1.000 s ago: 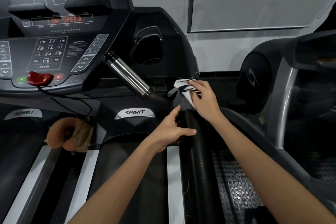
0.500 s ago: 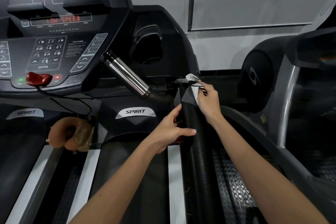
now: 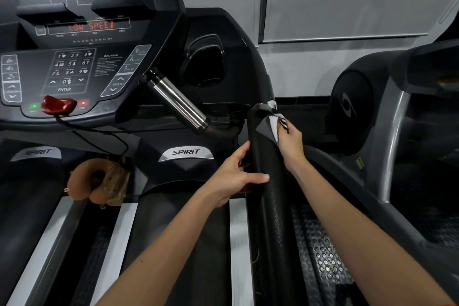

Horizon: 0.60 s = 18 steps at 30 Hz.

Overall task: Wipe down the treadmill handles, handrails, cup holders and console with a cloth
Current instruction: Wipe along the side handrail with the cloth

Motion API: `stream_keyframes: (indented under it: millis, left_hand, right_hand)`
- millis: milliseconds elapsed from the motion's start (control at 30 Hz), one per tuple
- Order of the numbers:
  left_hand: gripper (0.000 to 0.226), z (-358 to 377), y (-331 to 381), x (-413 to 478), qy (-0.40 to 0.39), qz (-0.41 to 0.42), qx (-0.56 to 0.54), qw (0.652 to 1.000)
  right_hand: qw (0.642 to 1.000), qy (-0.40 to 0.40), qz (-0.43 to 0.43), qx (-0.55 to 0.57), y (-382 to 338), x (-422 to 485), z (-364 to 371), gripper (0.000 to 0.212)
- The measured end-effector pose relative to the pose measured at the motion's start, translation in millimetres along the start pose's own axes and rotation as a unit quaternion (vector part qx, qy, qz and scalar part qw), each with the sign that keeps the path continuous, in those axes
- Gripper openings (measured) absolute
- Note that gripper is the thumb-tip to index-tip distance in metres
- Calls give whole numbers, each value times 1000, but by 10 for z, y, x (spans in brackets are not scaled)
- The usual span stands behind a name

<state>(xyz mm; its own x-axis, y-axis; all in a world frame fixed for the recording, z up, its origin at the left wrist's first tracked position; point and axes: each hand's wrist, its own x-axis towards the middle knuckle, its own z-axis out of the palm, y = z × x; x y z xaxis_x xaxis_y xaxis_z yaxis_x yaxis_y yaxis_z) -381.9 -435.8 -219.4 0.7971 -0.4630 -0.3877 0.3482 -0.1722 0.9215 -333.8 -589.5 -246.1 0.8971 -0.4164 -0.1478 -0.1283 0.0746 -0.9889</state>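
The long black textured handrail (image 3: pixel 275 206) is clasped lower down by my left hand (image 3: pixel 238 174) while my right hand (image 3: pixel 290 143) pinches the grey-and-white striped cloth (image 3: pixel 272 125) against its top end, so I should wrap round and drag downward firmly.

Two grips are in view, the left grip (image 3: pixel 236 174) at centre and the right grip (image 3: pixel 291 143) just right of it, with one cloth (image 3: pixel 272 123) between them and the frame's middle right. There is one black foam handrail (image 3: pixel 275 206), one chrome handle (image 3: pixel 177 104), one cup holder (image 3: pixel 206 62) and one console (image 3: pixel 104 62) in the upper left. The console carries one lit display (image 3: pixel 92 26), one green button (image 3: pixel 34 106), one red stop button (image 3: pixel 83 103) and one red safety key (image 3: pixel 58 105). Two SPIRIT badges (image 3: pixel 186 152) show across the middle, three pale strips (image 3: pixel 239 243) along the bottom, one brown neck pillow (image 3: pixel 82 176) at lower left, and one second machine (image 3: pixel 395 119) at right.
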Motion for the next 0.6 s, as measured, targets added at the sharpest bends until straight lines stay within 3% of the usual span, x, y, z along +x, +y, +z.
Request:
stream_keyframes:
  millis: [167, 333, 433, 600]
  left_hand:
    - [86, 33, 12, -39, 17, -4, -27, 999]
    - [77, 71, -42, -95, 57, 5, -59, 997]
    - [69, 111, -58, -134, 63, 24, -65, 996]
    - [55, 124, -101, -165, 70, 31, -57, 995]
  right_hand:
    - [992, -14, 120, 45, 89, -176, -103, 25]
    - [989, -22, 138, 55, 197, -589, -247, 23]
    - [997, -6, 80, 15, 273, -859, -306, 24]
    - [991, -34, -106, -73, 229, -1038, -252, 34]
